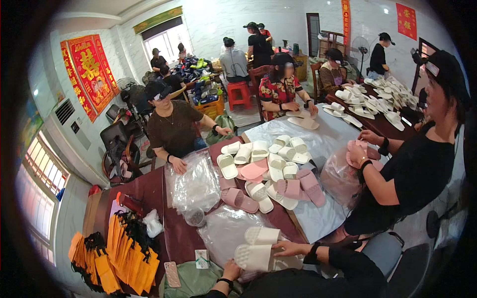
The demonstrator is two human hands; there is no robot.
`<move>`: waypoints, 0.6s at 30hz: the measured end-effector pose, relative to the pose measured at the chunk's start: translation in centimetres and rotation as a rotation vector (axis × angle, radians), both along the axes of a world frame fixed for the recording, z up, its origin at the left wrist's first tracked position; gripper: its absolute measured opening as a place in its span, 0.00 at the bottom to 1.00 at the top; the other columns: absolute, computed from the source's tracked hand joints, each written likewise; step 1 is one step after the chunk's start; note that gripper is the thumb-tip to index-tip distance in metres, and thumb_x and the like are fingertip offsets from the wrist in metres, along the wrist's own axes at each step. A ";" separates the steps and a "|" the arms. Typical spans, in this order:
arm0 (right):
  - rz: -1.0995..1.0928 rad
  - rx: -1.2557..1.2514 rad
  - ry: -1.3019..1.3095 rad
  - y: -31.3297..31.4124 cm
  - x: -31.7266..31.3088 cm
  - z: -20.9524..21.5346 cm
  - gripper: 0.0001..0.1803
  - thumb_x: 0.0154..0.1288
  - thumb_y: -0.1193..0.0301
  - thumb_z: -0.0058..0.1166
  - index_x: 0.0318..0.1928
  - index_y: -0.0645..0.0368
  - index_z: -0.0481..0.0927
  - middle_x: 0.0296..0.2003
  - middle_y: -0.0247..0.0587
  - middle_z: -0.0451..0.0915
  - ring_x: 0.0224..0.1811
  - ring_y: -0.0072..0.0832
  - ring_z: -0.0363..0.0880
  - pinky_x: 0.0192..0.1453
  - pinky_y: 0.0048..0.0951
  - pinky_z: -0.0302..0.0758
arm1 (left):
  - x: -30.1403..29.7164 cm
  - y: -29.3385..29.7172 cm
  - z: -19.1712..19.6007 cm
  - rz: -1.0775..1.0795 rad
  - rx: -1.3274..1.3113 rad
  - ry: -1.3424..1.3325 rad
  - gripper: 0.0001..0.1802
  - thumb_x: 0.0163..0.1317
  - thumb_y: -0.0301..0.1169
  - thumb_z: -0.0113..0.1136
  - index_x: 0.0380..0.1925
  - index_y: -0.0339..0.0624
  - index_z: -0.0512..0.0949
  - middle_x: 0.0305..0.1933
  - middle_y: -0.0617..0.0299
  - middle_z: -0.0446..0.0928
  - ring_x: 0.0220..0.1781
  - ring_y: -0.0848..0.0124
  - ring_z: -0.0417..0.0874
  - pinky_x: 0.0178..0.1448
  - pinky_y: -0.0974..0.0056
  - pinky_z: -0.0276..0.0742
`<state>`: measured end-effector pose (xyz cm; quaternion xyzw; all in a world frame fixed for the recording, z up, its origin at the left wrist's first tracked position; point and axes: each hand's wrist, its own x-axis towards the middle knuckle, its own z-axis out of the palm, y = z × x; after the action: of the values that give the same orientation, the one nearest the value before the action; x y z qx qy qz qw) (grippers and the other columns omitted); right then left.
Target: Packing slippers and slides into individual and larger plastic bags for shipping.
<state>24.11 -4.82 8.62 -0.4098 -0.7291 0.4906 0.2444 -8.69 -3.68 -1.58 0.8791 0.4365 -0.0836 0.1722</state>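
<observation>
- Right hand [290, 248]: lies palm down with fingers spread on the near white slipper [254, 257], pressing on its right end; the grip is a flat hold, not a closed fist.
- Left hand [231, 270]: sits just below the same slipper, at its lower left edge; the fingers are hidden behind the slipper, so whether they clasp it cannot be told.
- A second white slipper [262, 235] lies just above the right hand, touching the first one, sole ribs facing up.
- Both slippers rest on a clear plastic bag [223, 231] spread up and to the left of the hands on the dark red table [149, 191].
- Far above the hands: a heap of white and pink slippers [268, 171] in the table's middle.
- Left of the left hand: a small white card [201, 259] and a pink patterned phone [172, 274]; further left, a stack of orange and black tags [117, 256].
- Up and right of the right hand: a person in black [412, 174] holds pink slippers over a plastic bag [340, 174].
- Up and left: another seated person [174, 126] rests a hand on a pile of clear bags [195, 184].
</observation>
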 end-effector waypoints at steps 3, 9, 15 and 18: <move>0.132 -0.119 0.003 0.8 -1.4 -1.7 0.30 0.58 0.54 0.53 0.54 0.63 0.70 0.52 0.47 0.71 0.55 0.35 0.67 0.58 0.31 0.62 | -1.0 1.6 -0.5 -0.084 -0.092 -0.207 0.19 0.54 0.40 0.50 0.47 0.51 0.73 0.50 0.59 0.72 0.57 0.55 0.65 0.57 0.53 0.63; 0.186 -0.137 0.115 -0.8 -4.4 -3.6 0.22 0.58 0.59 0.54 0.46 0.63 0.73 0.42 0.41 0.75 0.45 0.26 0.69 0.49 0.28 0.66 | -1.9 1.9 -1.9 -0.097 0.034 -0.261 0.25 0.52 0.48 0.48 0.51 0.56 0.71 0.58 0.64 0.65 0.61 0.59 0.60 0.62 0.52 0.55; 0.133 -0.290 0.005 -3.0 -5.0 -1.2 0.28 0.57 0.58 0.55 0.53 0.63 0.70 0.52 0.48 0.70 0.55 0.38 0.67 0.58 0.31 0.63 | -0.8 3.5 -2.8 0.017 -0.127 -0.315 0.28 0.50 0.50 0.52 0.51 0.53 0.71 0.52 0.60 0.69 0.59 0.59 0.61 0.59 0.52 0.56; -0.012 -0.330 0.029 -4.5 -4.1 -0.5 0.26 0.57 0.59 0.55 0.52 0.62 0.72 0.50 0.45 0.73 0.52 0.31 0.70 0.54 0.29 0.65 | 2.3 4.4 0.1 -0.071 -0.100 0.002 0.29 0.50 0.50 0.53 0.52 0.52 0.69 0.52 0.58 0.68 0.58 0.57 0.62 0.58 0.52 0.57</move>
<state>20.04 -9.34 8.08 -0.4417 -0.6325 0.6081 0.1872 -6.38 0.70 -1.52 0.8844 0.4003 -0.1122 0.2122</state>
